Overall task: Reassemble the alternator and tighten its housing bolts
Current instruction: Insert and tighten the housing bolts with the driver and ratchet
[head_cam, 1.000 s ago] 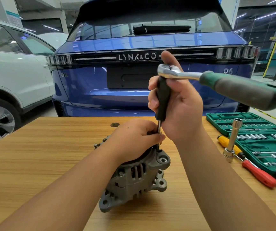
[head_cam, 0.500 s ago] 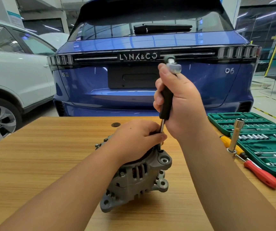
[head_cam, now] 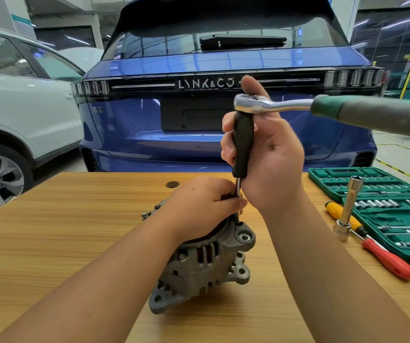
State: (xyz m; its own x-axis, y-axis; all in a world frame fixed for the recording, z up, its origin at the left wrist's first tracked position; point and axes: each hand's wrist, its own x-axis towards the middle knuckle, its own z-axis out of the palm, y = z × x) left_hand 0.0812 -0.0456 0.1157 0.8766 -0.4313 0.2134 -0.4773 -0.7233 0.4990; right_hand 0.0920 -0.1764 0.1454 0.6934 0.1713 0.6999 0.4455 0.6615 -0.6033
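Head view | our left hand [head_cam: 205, 206] covers the top of the alternator [head_cam: 201, 266] mid-table, fingers pinching the driver shaft [head_cam: 237, 191] | right hand [head_cam: 268, 154] grips the black driver handle under the ratchet [head_cam: 322, 107], its grip cut off right | bolt hidden | bare wooden table [head_cam: 63, 231] left.

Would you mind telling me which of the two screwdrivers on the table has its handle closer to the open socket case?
The yellow-handled screwdriver: its handle lies right beside the green socket case, partly behind the upright steel socket tool. The red-handled screwdriver lies further forward, toward the person.
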